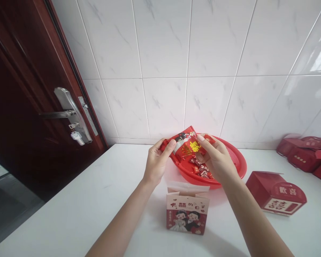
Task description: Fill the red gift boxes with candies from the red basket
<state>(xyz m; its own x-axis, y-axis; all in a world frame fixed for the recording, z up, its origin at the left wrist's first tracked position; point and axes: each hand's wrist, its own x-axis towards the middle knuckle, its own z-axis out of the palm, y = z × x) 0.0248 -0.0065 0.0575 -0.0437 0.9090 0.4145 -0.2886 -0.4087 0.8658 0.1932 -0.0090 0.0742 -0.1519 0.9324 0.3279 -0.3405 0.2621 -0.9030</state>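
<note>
Both hands hold a red printed packet (186, 144) with a couple and a large yellow character on it, above a red plastic colander (239, 162). My left hand (158, 160) pinches its left end between thumb and fingers. At the right end, my right hand (216, 155) has its thumb on the packet's front; some fingers are hidden behind. A bit of red wrapper (209, 139) shows beside the right fingers. Small wrapped sweets (202, 169) lie in the colander. Below the hands stands a pink and red gift box (187, 216) with its top flaps up.
A red gift box (276, 194) with a rounded flap stands on the white table (96, 200) to the right. Several more red boxes (301, 157) sit at the far right by the tiled wall (163, 46). A dark door (24, 89) with keys in its lock is at left.
</note>
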